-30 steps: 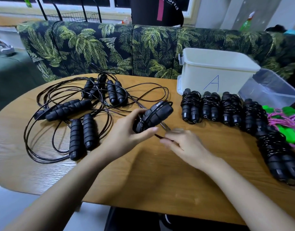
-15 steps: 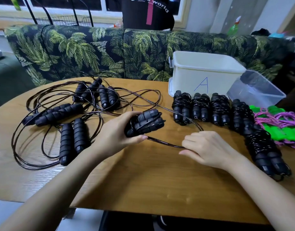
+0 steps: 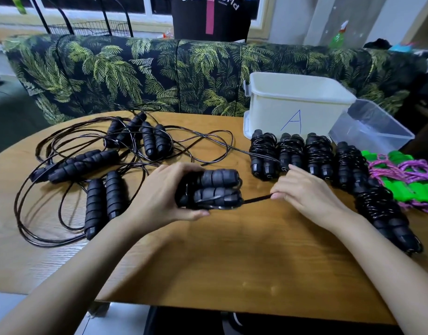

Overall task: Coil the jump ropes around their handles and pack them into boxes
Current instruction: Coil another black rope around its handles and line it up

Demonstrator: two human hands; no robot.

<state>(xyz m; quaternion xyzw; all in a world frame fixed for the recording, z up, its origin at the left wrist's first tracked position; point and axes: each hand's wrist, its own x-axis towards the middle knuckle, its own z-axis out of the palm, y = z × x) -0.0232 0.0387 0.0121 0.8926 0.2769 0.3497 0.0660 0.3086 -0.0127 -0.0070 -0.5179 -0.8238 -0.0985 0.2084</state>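
Note:
My left hand grips a pair of black ribbed jump-rope handles held side by side above the table, with a few turns of black rope around them. My right hand pinches the rope just right of the handles, pulled taut. Several coiled black ropes lie in a row at the right, in front of a white box marked A. Loose black ropes with handles sprawl on the left of the wooden table.
A clear plastic box stands right of the white one. Green-handled ropes with pink cord lie at the far right. A palm-print sofa back runs behind the table, and a person in a black shirt stands beyond it.
My left hand turned the handles level. My right hand rose off the table and pulled the rope taut closer to the handles.

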